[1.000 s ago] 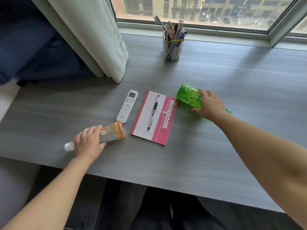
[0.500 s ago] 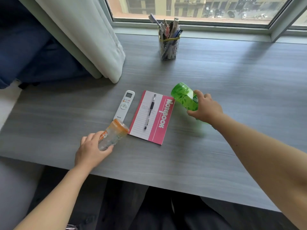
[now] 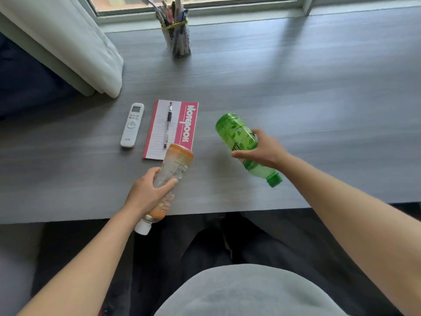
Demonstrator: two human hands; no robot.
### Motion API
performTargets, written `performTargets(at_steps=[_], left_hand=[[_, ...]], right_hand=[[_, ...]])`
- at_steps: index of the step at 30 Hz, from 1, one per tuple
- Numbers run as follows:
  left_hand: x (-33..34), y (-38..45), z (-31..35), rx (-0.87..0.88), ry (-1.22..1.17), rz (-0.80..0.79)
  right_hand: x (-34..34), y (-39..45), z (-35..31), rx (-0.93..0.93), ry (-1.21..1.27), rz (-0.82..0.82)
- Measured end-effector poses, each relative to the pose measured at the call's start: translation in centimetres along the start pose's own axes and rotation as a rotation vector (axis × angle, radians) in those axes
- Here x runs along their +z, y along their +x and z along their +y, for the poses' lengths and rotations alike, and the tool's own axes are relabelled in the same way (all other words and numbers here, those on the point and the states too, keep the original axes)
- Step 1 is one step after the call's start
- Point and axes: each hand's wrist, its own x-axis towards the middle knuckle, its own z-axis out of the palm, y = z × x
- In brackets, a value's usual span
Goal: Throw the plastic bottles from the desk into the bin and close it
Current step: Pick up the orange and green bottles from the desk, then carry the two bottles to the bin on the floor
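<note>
My left hand (image 3: 145, 193) grips a clear plastic bottle with an orange label (image 3: 174, 166), lifted off the grey desk (image 3: 296, 110) near its front edge, white cap pointing down toward me. My right hand (image 3: 264, 150) holds a green plastic bottle (image 3: 235, 132) above the desk, its base tilted up and away and its green cap pointing down to the right. No bin is in view.
A pink notebook (image 3: 182, 124) with a black pen (image 3: 168, 124) on it lies mid-desk, a white remote (image 3: 132, 125) to its left. A pen holder (image 3: 176, 35) stands by the window. A pale curtain (image 3: 75, 42) hangs at the back left.
Both bottles have been lifted off the desk and pulled toward me. The orange bottle has swung so its cap points at me. My view has tipped downward, showing my lap.
</note>
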Motion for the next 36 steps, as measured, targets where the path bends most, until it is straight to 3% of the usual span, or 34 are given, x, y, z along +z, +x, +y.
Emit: performTargets(at_steps=[10, 19, 29, 36], left_hand=[[2.4, -3.9, 2.5, 0.115, -0.079, -0.365], [8.9, -7.9, 7.2, 0.315, 0.222, -0.531], [21.0, -11.8, 11.6, 0.345, 0.554, -0.651], [26.3, -11.9, 14.7, 0.371, 0.774, -0.703]], right_hand=[[2.6, -13.5, 7.6, 0.205, 0.255, 0.107], [4.3, -24.5, 17.4, 0.438, 0.465, 0.247], [6.4, -35.8, 31.6, 0.689, 0.597, 0.308], [8.9, -40.6, 37.1, 0.885, 0.713, 0.324]])
